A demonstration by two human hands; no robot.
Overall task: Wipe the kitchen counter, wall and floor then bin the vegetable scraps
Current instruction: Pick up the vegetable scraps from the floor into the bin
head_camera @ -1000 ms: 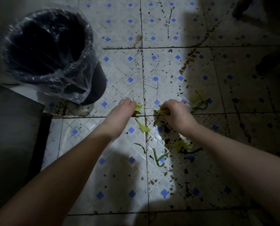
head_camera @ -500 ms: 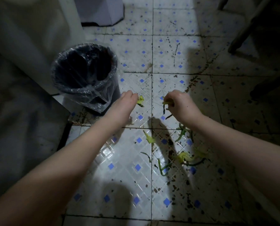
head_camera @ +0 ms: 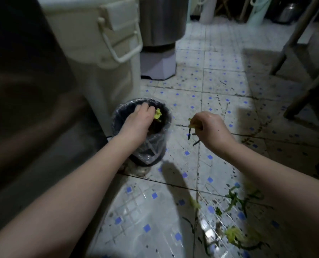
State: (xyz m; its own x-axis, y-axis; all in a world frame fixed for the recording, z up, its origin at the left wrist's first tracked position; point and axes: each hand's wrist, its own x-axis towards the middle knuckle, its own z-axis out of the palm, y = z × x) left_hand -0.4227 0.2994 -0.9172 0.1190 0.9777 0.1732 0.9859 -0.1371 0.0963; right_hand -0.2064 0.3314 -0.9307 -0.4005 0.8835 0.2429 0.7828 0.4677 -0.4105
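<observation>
A small black bin [head_camera: 147,153] lined with a clear plastic bag stands on the tiled floor. My left hand [head_camera: 137,121] hovers over its mouth, pinching a yellow-green leaf scrap [head_camera: 157,114] at the fingertips. To the right of the bin, above the floor, my right hand [head_camera: 209,129] is closed on a bunch of yellow and dark green vegetable strips [head_camera: 192,130] that dangle below it. More vegetable scraps [head_camera: 235,235] lie scattered on the floor at the lower right.
The white floor tiles [head_camera: 220,84] with blue diamonds are speckled with dark dirt. A cream cabinet with a handle [head_camera: 116,40] rises behind the bin. A steel drum on a grey base [head_camera: 158,58] stands beyond. Table or chair legs [head_camera: 294,34] slant at the right.
Both hands lifted off the floor with scraps and moved up and left. My left hand now reaches over the bin's mouth. The view tilted up, so the scrap pile sits lower right.
</observation>
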